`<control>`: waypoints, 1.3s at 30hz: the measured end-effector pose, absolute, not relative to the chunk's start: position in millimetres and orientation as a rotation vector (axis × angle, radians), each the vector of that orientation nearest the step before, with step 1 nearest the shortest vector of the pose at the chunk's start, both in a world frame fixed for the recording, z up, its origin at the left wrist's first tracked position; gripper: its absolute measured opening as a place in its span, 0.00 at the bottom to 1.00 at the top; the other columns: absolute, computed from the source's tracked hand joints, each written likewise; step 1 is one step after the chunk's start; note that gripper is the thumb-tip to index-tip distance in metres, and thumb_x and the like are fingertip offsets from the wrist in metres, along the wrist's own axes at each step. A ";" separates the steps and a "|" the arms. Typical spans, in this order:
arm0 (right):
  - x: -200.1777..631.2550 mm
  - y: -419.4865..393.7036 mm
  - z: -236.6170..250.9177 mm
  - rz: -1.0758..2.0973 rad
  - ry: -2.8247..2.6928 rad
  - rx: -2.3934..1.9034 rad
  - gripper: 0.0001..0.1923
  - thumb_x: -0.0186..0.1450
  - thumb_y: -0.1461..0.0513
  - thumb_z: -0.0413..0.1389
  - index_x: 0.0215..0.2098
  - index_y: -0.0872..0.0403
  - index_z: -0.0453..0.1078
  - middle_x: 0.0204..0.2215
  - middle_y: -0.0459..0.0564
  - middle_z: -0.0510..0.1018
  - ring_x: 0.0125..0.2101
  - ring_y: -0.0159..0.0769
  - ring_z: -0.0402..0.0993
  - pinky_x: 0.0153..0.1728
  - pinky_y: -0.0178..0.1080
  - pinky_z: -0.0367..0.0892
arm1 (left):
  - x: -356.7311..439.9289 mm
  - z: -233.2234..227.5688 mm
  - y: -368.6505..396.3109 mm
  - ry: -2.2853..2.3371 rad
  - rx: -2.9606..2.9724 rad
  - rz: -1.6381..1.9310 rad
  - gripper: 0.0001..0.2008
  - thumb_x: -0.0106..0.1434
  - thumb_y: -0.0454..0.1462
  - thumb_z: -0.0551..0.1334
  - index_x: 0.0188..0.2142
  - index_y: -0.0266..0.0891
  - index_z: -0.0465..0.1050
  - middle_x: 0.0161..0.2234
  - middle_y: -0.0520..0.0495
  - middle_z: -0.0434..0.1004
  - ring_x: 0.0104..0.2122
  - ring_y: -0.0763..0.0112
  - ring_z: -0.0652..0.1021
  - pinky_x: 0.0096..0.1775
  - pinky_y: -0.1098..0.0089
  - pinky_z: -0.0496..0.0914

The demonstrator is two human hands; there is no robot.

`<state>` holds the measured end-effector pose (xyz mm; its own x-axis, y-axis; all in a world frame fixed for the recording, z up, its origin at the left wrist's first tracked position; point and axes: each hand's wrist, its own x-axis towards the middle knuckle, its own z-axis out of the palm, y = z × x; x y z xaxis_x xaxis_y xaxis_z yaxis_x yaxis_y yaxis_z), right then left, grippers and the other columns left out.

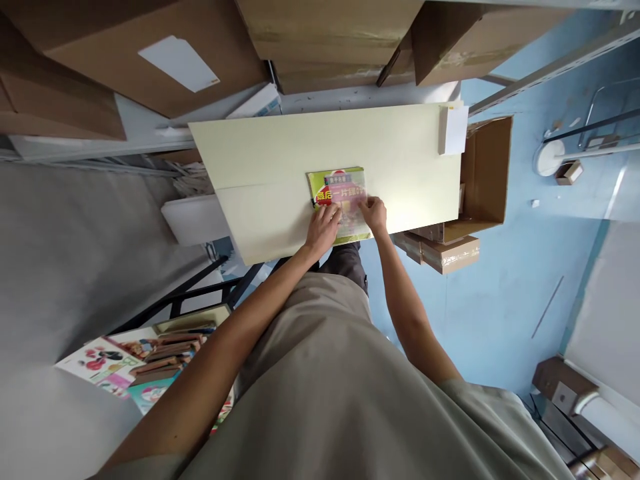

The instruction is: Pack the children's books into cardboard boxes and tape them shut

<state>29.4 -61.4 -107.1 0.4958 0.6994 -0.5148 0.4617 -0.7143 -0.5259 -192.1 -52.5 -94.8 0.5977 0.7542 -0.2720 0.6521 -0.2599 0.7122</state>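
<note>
Both hands, left hand (324, 223) and right hand (373, 215), are pressing flat, fingers spread, squaring the book (339, 200) on the table (260, 173).

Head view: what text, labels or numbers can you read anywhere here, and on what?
Green book under both hands: large red and white Chinese title characters, too blurred to quote surely.
Small banner above that title: too small to read.
White label on the cardboard box: no readable print.
Picture books lower left: print too small.
</note>
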 end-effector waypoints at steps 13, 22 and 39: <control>-63.4 -60.7 -16.8 0.953 -1.367 -2.189 0.17 0.78 0.45 0.59 0.40 0.47 0.68 0.37 0.54 0.82 0.37 0.47 0.80 0.45 0.49 0.77 | -233.6 -60.8 -39.2 1.092 1.190 0.407 0.20 0.67 0.36 0.64 0.58 0.43 0.75 0.54 0.41 0.85 0.50 0.54 0.85 0.53 0.55 0.81; -125.0 -32.9 0.0 1.339 -1.525 -1.955 0.25 0.77 0.36 0.62 0.48 0.48 0.71 0.41 0.53 0.85 0.40 0.47 0.86 0.49 0.50 0.80 | -300.9 -52.9 -50.8 1.068 0.625 0.626 0.18 0.57 0.45 0.68 0.46 0.42 0.78 0.46 0.46 0.88 0.50 0.52 0.87 0.49 0.59 0.81; -98.4 -30.0 -100.3 1.381 -1.190 -2.350 0.13 0.68 0.53 0.66 0.45 0.50 0.76 0.45 0.57 0.86 0.48 0.49 0.83 0.54 0.51 0.78 | -339.9 -123.1 -62.7 1.873 0.944 0.593 0.09 0.73 0.41 0.66 0.50 0.45 0.71 0.44 0.43 0.82 0.47 0.54 0.85 0.56 0.57 0.77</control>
